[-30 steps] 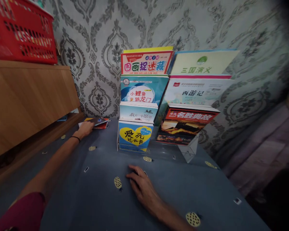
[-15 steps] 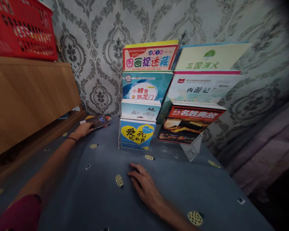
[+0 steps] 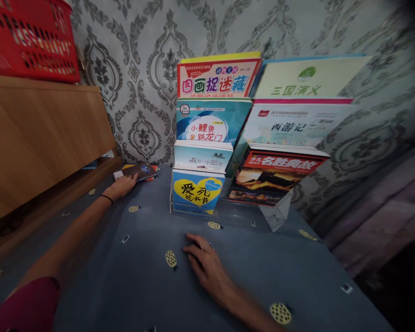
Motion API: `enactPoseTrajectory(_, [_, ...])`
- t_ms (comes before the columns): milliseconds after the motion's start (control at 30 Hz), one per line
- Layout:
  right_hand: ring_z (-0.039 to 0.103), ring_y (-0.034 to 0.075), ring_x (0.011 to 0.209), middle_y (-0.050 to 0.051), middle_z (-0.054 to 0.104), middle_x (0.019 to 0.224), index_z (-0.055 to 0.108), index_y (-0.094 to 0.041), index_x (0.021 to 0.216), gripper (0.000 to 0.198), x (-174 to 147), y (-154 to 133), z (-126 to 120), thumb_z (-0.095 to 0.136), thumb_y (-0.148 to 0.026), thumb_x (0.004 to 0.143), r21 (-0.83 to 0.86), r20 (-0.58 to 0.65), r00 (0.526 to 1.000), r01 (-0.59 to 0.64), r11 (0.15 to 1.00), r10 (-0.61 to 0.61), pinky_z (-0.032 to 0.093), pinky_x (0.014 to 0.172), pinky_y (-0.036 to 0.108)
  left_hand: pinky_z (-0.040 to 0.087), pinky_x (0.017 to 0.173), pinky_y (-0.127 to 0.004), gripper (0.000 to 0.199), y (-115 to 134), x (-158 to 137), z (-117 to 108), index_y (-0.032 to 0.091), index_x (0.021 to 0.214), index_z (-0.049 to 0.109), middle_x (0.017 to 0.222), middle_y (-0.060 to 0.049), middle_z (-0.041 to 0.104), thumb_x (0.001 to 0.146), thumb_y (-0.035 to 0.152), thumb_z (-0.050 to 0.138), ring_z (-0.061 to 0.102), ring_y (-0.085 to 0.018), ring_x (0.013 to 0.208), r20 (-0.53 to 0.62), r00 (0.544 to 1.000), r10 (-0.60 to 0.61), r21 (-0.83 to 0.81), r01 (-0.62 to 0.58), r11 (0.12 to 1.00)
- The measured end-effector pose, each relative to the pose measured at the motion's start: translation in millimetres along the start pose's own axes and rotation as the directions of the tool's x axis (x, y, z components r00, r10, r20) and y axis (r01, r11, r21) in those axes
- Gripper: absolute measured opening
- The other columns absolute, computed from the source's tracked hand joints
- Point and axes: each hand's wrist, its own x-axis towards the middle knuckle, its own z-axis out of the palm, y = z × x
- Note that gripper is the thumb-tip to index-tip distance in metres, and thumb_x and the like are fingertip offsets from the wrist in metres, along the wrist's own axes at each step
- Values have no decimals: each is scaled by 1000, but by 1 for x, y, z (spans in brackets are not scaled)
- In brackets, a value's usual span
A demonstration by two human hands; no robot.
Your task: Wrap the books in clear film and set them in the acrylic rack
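While the right grip (image 3: 210, 272) rested unclenched and empty on the pineapple-print surface (image 3: 138, 290), the dark book (image 3: 145, 170), just beyond the left grip (image 3: 122, 186) and touched by its fingers, showed more cover than a second earlier, suggesting handling centred there; I could not tell whether those fingers clasped it; the clear rack (image 3: 275, 216) stood well right of that grip.

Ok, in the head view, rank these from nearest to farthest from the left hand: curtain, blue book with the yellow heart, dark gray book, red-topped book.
From the left hand:
1. Dark gray book, right at its fingers.
2. Blue book, rack's lower left.
3. Red-topped book, rack's lower right.
4. Curtain, far right.
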Motion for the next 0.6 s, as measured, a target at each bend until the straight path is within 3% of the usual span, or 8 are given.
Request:
enactPoseTrajectory(200, [60,26,126,16,60,137,70,-19,112,28,0,0,0,46,-15,96,-1,3,1000,-6,1000,6,52,104,46,52,86,-40,56,11,0,-8,6,149,28,115,-25,66,93,6,25,69,-28,101,44,998,-51,76,47,996])
enactPoseTrajectory(600, [59,27,127,15,61,136,70,-20,113,30,-1,1,0,47,-15,95,8,10,1000,-13,1000,13,51,104,48,50,88,-36,32,21,-4,-24,9,113,61,110,-21,69,98,15,33,68,-28,103,-14,984,-178,18,178,984])
